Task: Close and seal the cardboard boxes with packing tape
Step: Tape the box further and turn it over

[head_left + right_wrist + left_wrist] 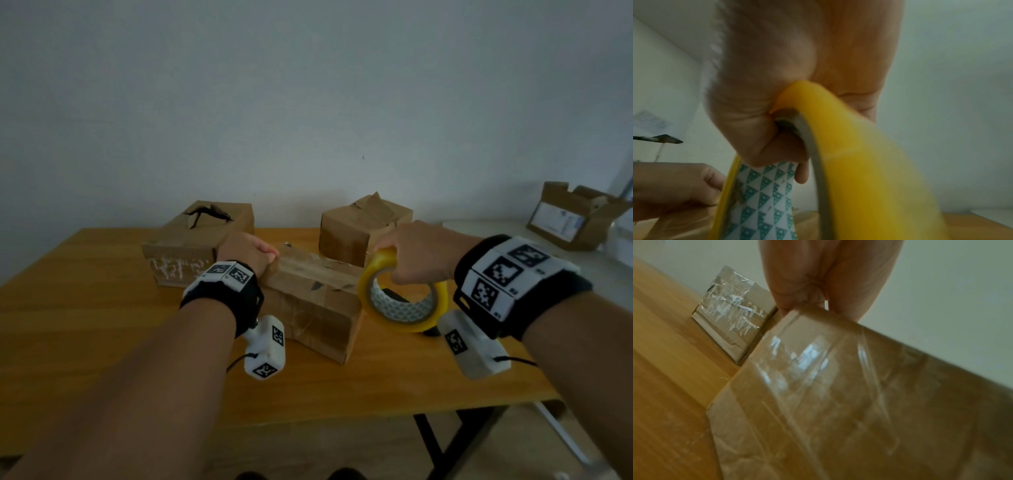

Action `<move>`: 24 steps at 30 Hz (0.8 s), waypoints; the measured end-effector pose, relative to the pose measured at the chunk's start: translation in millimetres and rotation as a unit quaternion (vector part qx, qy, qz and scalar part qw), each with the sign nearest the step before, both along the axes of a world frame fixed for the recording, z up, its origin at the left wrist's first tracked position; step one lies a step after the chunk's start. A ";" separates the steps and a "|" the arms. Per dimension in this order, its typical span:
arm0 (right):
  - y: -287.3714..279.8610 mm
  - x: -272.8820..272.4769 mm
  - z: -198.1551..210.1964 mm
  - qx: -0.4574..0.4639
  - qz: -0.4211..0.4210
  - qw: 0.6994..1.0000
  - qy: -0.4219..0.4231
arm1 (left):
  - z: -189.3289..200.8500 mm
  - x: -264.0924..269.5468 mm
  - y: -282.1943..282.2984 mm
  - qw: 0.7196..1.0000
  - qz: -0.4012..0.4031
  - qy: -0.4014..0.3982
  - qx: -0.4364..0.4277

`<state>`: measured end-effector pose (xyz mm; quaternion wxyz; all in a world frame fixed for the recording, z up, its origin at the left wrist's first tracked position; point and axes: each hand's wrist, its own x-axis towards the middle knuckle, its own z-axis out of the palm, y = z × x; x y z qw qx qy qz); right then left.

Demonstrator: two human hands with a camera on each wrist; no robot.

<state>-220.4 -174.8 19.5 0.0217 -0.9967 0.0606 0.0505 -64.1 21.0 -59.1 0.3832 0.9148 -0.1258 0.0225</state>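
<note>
The left hand (pixel 247 251) has its fingers curled over the near box's (pixel 310 301) left top edge on the worktop (pixel 85 308). The box's long axis runs from there rightward to the tape roll (pixel 402 294), which the right hand (pixel 416 255) grips through its core, fingers clamped, just past the box's right end.

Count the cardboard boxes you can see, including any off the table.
4. One front box under the left hand; one back-left box; one back-right box; one open box on the far-right surface. More may lie outside view.
</note>
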 end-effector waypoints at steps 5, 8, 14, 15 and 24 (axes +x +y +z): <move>3.1 1.7 -4.5 -0.051 0.009 0.999 0.001 | -0.2 -0.1 -1.2 0.999 -0.006 -0.029 0.040; 6.3 3.3 -5.1 -0.073 0.003 0.997 0.001 | -3.4 -6.2 -8.3 0.992 -0.016 -0.071 0.105; 8.0 2.0 -7.5 -0.066 0.002 0.998 -0.009 | -9.1 -32.0 -37.7 0.956 -0.042 -0.101 0.271; 7.4 2.1 -8.9 -0.062 0.001 0.998 -0.013 | -10.5 -33.0 -41.4 0.953 -0.049 -0.081 0.289; 11.0 2.7 -8.4 -0.080 0.004 0.997 -0.016 | -9.1 -48.4 -55.7 0.951 -0.066 0.062 0.297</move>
